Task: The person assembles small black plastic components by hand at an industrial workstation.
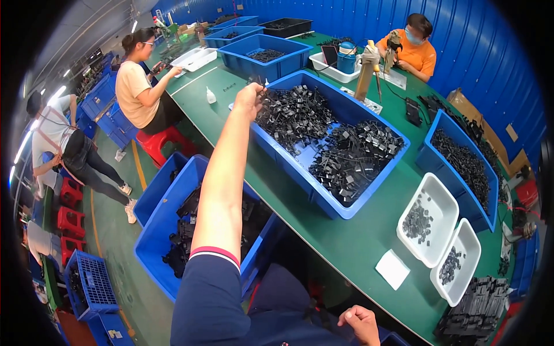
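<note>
My left arm stretches far across the table, and my left hand (250,101) is closed at the far left corner of a large blue bin (323,199). Dark, blurred bits show by its fingertips; what they pinch is too small to make out. Two heaps of small black plastic parts (355,155) lie in the bin, with a strip of bare bottom between them. Low in the picture, close to my body, my right hand (360,324) has its fingers curled in, and whatever they may hold is hidden.
Two white trays (441,202) with small dark pieces stand at right, beside a white paper (392,269) and stacked black parts (476,311). A white squeeze bottle (211,96) stands left of my hand. Blue crates (151,254) sit below the table edge. Two co-workers (135,86) (412,49) sit at the table.
</note>
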Demonstrator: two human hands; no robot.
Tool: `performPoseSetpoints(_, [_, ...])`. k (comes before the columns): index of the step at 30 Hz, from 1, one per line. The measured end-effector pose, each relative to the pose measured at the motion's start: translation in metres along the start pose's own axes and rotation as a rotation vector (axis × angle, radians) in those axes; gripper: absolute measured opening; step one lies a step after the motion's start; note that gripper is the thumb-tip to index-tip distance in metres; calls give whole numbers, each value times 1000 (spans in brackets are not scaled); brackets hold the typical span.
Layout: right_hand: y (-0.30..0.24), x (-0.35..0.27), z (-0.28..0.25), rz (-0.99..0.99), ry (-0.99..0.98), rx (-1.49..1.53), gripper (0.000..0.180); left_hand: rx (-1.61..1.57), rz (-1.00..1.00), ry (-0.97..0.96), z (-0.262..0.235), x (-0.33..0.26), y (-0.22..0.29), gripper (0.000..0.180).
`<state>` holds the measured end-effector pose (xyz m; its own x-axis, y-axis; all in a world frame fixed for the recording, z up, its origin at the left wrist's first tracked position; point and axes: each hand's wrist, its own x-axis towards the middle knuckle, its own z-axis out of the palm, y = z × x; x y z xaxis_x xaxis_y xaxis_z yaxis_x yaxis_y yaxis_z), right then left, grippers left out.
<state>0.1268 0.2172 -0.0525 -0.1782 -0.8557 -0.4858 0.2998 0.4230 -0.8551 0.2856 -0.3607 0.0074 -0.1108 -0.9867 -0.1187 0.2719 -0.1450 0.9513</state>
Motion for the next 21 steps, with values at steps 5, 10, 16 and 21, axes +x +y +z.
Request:
performPoseSetpoints(5, [23,2,-12,10,32,49,18,-71,62,-124,6,-6,1,5])
performPoseSetpoints(10, [23,2,-10,2,33,34,17,-123,51,-122,1,8,-5,6])
performPoseSetpoints(16, [29,-3,-8,4,33,18,17,-195,180,-103,0,-5,1,16])
performPoseSetpoints(21, [22,-7,-5,-2,6,-8,17,-467,117,-265,1,-48,10,17])
